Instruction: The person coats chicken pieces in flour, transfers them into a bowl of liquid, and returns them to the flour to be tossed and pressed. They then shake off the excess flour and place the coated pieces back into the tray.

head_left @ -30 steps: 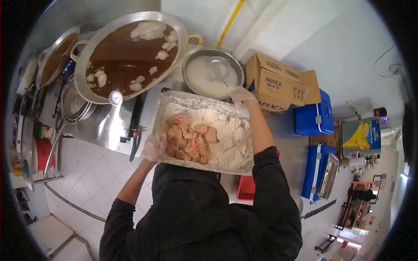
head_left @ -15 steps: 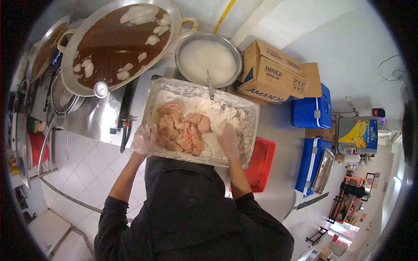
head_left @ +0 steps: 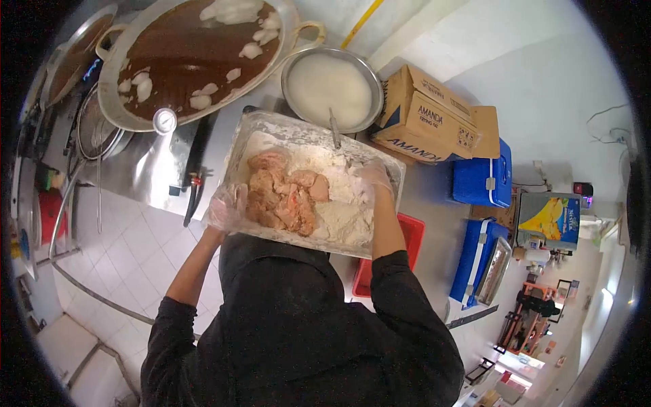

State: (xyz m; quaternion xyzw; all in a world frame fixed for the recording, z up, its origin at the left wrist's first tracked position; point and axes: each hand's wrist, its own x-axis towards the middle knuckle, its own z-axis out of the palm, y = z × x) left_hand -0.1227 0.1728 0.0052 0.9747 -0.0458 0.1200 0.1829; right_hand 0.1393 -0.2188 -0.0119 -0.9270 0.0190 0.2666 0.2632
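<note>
A flour-dusted metal tray (head_left: pixel 271 123) lies in front of me, filled with pale flour (head_left: pixel 346 220). Raw, coated chicken pieces (head_left: pixel 281 190) are heaped in its left half. My left hand (head_left: pixel 229 207), in a clear plastic glove, is closed around the tray's left rim near the front corner, its fingers beside the chicken. My right hand (head_left: pixel 374 178), also gloved, is down in the flour on the right side; its fingers are blurred and partly covered. A metal utensil handle (head_left: pixel 334 129) leans over the tray's back rim.
Behind the tray stands a metal bowl of whitish liquid (head_left: pixel 331 88). A large pan of brown oil (head_left: pixel 183 61) with white lumps and a dial thermometer (head_left: pixel 164 121) is at back left. To the right are a cardboard box (head_left: pixel 434 122), blue coolers (head_left: pixel 483 178) and a red tray (head_left: pixel 365 277).
My right hand has moved back through the flour, toward the tray's rear right side. My left hand stays at the left rim. The view has shifted slightly.
</note>
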